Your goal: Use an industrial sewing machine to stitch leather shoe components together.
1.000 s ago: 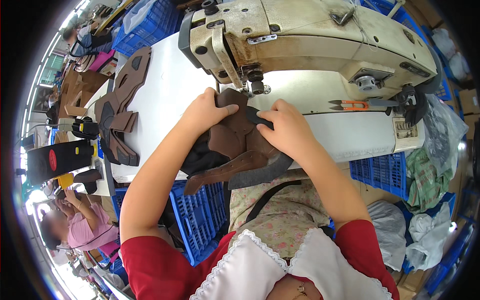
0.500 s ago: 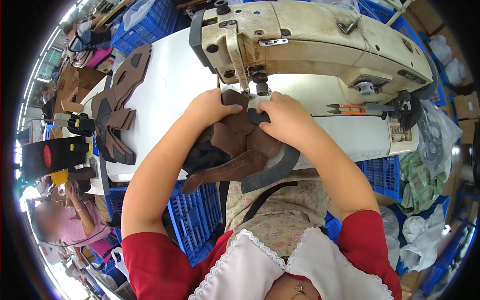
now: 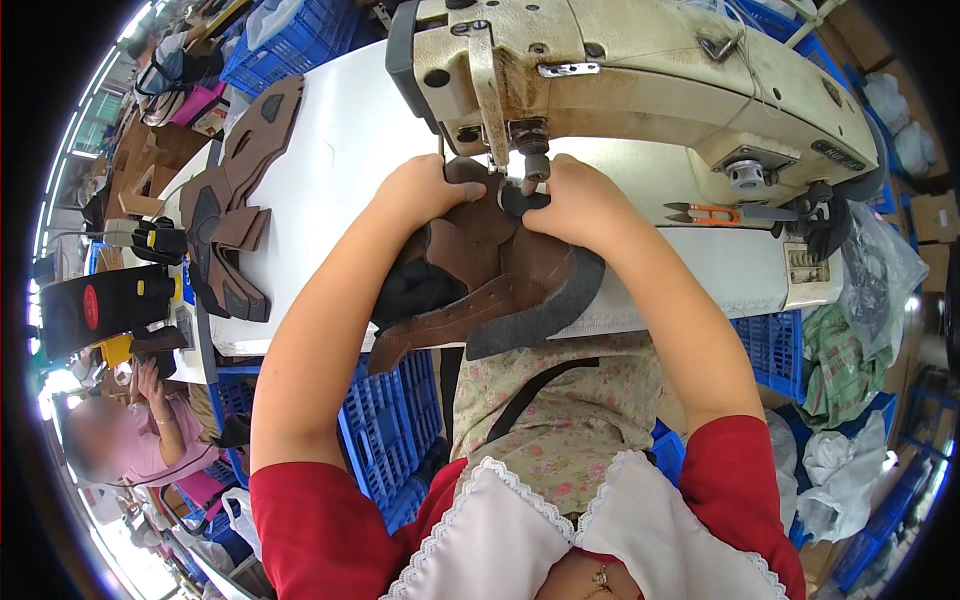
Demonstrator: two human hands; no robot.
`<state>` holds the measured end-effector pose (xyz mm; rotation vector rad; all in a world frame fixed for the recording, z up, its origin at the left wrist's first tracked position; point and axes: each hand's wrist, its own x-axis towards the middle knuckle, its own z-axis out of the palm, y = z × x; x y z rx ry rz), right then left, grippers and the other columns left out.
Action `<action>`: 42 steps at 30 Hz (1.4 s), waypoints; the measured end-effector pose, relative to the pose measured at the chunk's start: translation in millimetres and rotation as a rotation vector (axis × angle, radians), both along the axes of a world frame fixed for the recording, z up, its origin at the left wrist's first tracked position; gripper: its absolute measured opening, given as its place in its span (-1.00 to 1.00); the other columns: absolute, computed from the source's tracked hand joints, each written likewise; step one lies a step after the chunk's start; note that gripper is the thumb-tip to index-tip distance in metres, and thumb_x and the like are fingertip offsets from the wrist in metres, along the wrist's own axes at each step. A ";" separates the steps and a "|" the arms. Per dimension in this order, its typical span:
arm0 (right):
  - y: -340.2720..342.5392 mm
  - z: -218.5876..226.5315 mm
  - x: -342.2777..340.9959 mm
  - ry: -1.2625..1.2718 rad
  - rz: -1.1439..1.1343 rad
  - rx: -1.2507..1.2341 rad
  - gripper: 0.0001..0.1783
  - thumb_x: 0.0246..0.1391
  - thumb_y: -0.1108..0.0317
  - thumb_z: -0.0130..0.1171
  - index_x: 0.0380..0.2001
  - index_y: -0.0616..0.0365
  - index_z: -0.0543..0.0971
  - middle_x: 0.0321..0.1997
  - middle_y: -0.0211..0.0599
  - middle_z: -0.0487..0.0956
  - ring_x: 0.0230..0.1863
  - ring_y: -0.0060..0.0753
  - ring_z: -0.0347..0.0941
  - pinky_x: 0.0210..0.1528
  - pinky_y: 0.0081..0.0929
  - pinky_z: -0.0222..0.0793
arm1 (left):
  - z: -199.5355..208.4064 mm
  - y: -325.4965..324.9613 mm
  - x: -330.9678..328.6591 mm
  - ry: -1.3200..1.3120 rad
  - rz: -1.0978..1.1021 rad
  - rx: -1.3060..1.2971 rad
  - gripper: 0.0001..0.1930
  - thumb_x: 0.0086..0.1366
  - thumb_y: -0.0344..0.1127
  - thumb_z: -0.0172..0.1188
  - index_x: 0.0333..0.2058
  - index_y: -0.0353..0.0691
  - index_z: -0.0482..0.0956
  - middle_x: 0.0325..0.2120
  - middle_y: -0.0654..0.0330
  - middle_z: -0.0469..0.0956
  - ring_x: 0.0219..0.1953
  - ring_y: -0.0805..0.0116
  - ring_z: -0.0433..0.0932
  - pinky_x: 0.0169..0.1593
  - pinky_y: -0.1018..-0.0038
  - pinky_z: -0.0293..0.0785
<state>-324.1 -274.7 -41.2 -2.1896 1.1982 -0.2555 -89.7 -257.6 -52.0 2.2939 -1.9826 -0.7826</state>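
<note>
Under the needle area of the sewing machine [image 3: 630, 90] lies a brown shoe upper [image 3: 465, 250] with dark grey and black parts, its lower flaps hanging over the table's front edge. My left hand [image 3: 425, 192] is closed on the upper's left side, the thumb pressing on the brown material. On the other side, my right hand [image 3: 582, 205] pinches a small black rounded part [image 3: 520, 200] of the same upper, close beside the presser foot [image 3: 501, 165]. The needle point itself is too small to make out.
A pile of brown cut pieces [image 3: 232, 195] lies on the table at left. Orange-handled thread snips [image 3: 712, 214] rest by the machine's base at right. Blue crates [image 3: 395, 420] stand below the table. Another person [image 3: 160, 440] sits at far left.
The shoe upper has shifted slightly under the machine, its grey-edged strip swinging up and right. My right hand has changed its grip beside the presser foot. The view has moved a little.
</note>
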 end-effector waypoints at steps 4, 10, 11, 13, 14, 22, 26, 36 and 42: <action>-8.8 -1.9 1.7 0.030 0.042 0.100 -0.58 -0.20 0.09 0.41 -0.29 0.11 0.64 -0.21 -0.03 0.61 -0.16 -0.02 0.57 -0.06 -0.23 0.48 | -7.2 -3.3 1.6 0.010 -0.011 -0.023 -0.24 0.00 0.30 0.35 -0.21 -0.44 0.63 -0.24 -0.16 0.65 -0.14 -0.03 0.64 -0.05 0.20 0.53; -10.4 -10.4 2.0 -0.021 -0.010 0.142 -0.57 -0.15 0.05 0.41 -0.27 0.11 0.65 -0.19 -0.09 0.67 -0.12 -0.07 0.59 -0.04 -0.19 0.47 | -7.3 0.2 -0.9 0.001 0.017 -0.036 -0.26 0.01 0.28 0.34 -0.20 -0.43 0.63 -0.25 -0.15 0.66 -0.15 -0.02 0.64 -0.05 0.22 0.53; -12.3 -8.9 3.1 0.026 -0.008 0.120 -0.57 -0.15 0.05 0.41 -0.27 0.10 0.65 -0.20 -0.10 0.67 -0.11 -0.06 0.59 -0.04 -0.19 0.47 | -6.2 1.2 -1.2 0.028 0.032 -0.030 -0.26 0.02 0.27 0.33 -0.19 -0.43 0.63 -0.24 -0.15 0.66 -0.14 -0.02 0.64 -0.04 0.22 0.53; -16.5 -3.8 7.4 0.067 -0.007 0.096 -0.58 -0.15 0.05 0.40 -0.27 0.10 0.65 -0.20 -0.11 0.66 -0.11 -0.05 0.59 -0.05 -0.19 0.47 | -4.3 2.1 -2.2 0.013 0.038 -0.017 -0.26 0.02 0.27 0.33 -0.18 -0.43 0.63 -0.23 -0.15 0.65 -0.13 -0.02 0.64 -0.04 0.22 0.53; -19.3 -0.6 8.9 0.133 0.017 0.109 -0.59 -0.15 0.06 0.39 -0.27 0.10 0.65 -0.21 -0.12 0.66 -0.11 -0.05 0.59 -0.05 -0.19 0.48 | -3.6 1.8 -2.7 0.008 0.042 -0.007 -0.26 0.02 0.27 0.32 -0.17 -0.43 0.62 -0.22 -0.15 0.65 -0.12 -0.01 0.64 -0.03 0.22 0.53; -17.3 0.7 15.5 0.140 -0.026 0.090 -0.63 -0.19 0.13 0.36 -0.31 0.10 0.64 -0.24 -0.15 0.66 -0.13 -0.07 0.59 -0.08 -0.19 0.49 | -1.0 2.7 -4.6 -0.012 0.038 -0.013 -0.27 0.03 0.27 0.31 -0.16 -0.40 0.62 -0.21 -0.13 0.65 -0.12 -0.01 0.64 -0.02 0.21 0.53; -20.4 -8.4 17.3 0.099 -0.077 0.082 -0.60 -0.22 0.08 0.39 -0.31 0.07 0.66 -0.26 -0.14 0.66 -0.14 -0.07 0.59 -0.09 -0.21 0.48 | 1.2 0.4 -5.7 -0.088 0.014 0.009 -0.29 0.03 0.28 0.30 -0.18 -0.38 0.63 -0.20 -0.11 0.66 -0.12 0.02 0.65 -0.04 0.22 0.54; -20.6 -25.5 16.3 -0.062 -0.100 -0.098 -0.61 -0.24 -0.03 0.42 -0.49 0.05 0.64 -0.46 -0.15 0.63 -0.30 -0.07 0.58 -0.19 -0.20 0.43 | 5.3 -2.3 -6.5 -0.092 -0.019 0.028 -0.32 0.05 0.30 0.27 -0.26 -0.33 0.68 -0.28 -0.04 0.68 -0.20 0.04 0.67 -0.11 0.22 0.55; -20.0 -19.0 16.8 -0.018 -0.093 -0.046 -0.61 -0.22 -0.04 0.42 -0.50 0.05 0.64 -0.46 -0.18 0.63 -0.31 -0.10 0.59 -0.20 -0.23 0.43 | 10.0 -2.6 -10.8 -0.129 -0.008 0.049 -0.32 0.09 0.32 0.23 -0.23 -0.30 0.69 -0.27 -0.04 0.68 -0.18 0.05 0.66 -0.10 0.22 0.55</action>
